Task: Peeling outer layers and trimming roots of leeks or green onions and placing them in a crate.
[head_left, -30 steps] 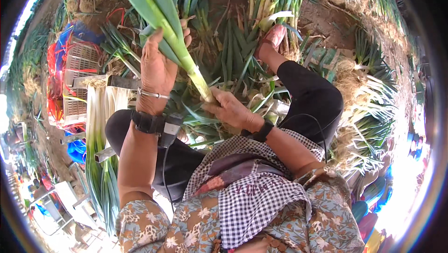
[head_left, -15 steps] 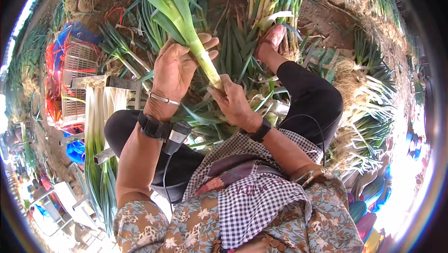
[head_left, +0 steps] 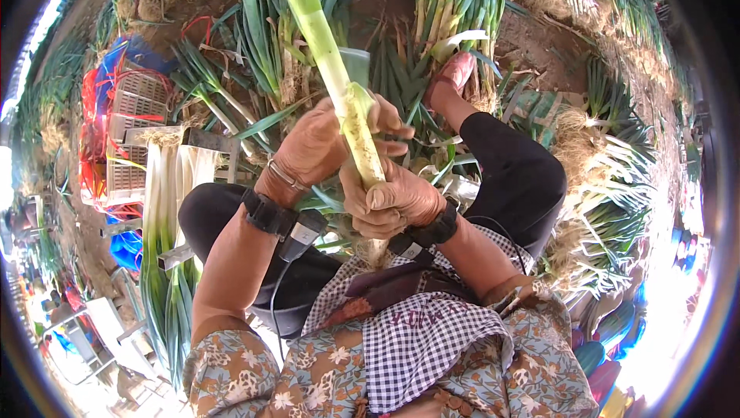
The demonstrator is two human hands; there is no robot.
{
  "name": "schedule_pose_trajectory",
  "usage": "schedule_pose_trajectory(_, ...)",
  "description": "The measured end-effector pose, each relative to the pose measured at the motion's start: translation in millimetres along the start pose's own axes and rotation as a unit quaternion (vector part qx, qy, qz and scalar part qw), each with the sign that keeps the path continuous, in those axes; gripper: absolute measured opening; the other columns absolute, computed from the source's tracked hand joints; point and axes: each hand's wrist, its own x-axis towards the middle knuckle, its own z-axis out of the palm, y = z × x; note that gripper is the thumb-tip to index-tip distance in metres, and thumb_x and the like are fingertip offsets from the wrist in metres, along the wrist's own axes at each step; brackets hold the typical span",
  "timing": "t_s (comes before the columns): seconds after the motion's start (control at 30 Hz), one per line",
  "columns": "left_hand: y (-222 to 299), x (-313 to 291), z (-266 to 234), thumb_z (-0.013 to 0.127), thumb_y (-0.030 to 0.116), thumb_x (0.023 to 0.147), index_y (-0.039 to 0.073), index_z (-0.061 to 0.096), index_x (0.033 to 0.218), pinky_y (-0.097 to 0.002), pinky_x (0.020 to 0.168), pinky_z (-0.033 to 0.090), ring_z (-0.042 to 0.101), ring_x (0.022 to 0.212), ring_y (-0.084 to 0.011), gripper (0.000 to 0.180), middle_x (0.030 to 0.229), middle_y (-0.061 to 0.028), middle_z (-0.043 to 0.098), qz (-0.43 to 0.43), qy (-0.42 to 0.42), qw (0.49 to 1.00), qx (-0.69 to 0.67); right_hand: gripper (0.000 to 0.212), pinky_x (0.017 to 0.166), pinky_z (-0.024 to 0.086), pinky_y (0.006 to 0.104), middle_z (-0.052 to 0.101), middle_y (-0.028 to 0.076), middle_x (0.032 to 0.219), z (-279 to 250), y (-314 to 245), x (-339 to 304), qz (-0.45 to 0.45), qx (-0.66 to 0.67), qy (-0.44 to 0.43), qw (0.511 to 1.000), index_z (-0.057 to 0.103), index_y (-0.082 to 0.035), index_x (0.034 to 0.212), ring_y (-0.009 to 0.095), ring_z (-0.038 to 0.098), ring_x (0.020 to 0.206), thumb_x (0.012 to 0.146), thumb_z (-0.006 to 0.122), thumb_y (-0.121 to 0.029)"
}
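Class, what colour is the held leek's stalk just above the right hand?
Pale yellow with brownish flecks; the leek's stalk shows best in the head view.

One leek [head_left: 327,52], green above, pale and brown-speckled below, tilts top leftward; its shank passes before the left hand [head_left: 312,144] into the right hand's [head_left: 397,196] grip, roots [head_left: 375,256] protruding below.

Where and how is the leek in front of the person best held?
Probably by the pale lower shaft of the leek, just above the roots, coming from the right: the shaft is straight and slim there, while the green top splits into leaves. The right hand wraps it there; the left hand comes from the left, behind the shaft.
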Motion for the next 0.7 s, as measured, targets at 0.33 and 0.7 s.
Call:
schedule_pose_trajectory(0.33, 18, 4, -17, 0.065, 0.036, 0.087, 0.004, 0.061, 0.095, -0.0287, 0.08, 0.048, 0.058, 0.086, -0.0165, 0.033, 0.091, -0.0061, 0.06, -0.059, -0.075, 0.989, 0.115, 0.024, 0.035, 0.028, 0.02, 0.041, -0.003, 0.052, 15, 1, 10, -0.023, -0.143, 0.125, 0.982, 0.05, -0.003, 0.082, 0.006, 0.037, 0.04, 0.091, 0.062, -0.022)
schedule_pose_trajectory(0.7, 28, 8, -24, 0.064, 0.032, 0.089, 0.002, 0.063, 0.1, -0.0339, 0.077, 0.051, 0.061, 0.09, -0.017, 0.032, 0.092, -0.0084, 0.065, -0.101, -0.001, 0.832, 0.546, 0.019, 0.038, 0.029, 0.0209, 0.046, -0.007, 0.057, 10, -3, 15, -0.04, -0.369, 0.24, 0.897, 0.055, -0.005, 0.083, 0.002, 0.041, 0.044, 0.088, 0.068, -0.018)
